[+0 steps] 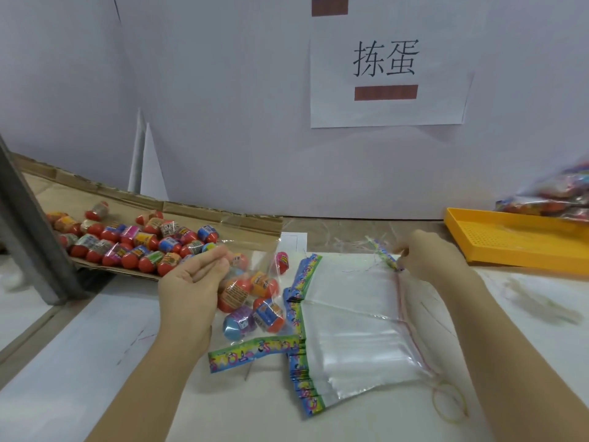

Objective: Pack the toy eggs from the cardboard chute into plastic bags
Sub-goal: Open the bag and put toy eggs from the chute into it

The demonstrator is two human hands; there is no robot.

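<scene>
Several toy eggs (134,244) lie in the cardboard chute (223,215) at the left. A clear plastic bag (251,298) with several eggs in it lies by the chute's mouth, and my left hand (191,282) holds its side, fingers curled against the bag. One egg (282,261) sits loose just right of that bag. A stack of flat bags (350,330) with colourful printed edges lies in front of me. My right hand (427,260) pinches the far corner of the top bag.
A yellow plastic tray (510,240) stands at the right with filled bags (561,196) piled on its far end. A yellow rubber band (449,401) lies by the stack's near right corner. A grey post (28,218) stands at the left. A white partition with a paper sign rises behind.
</scene>
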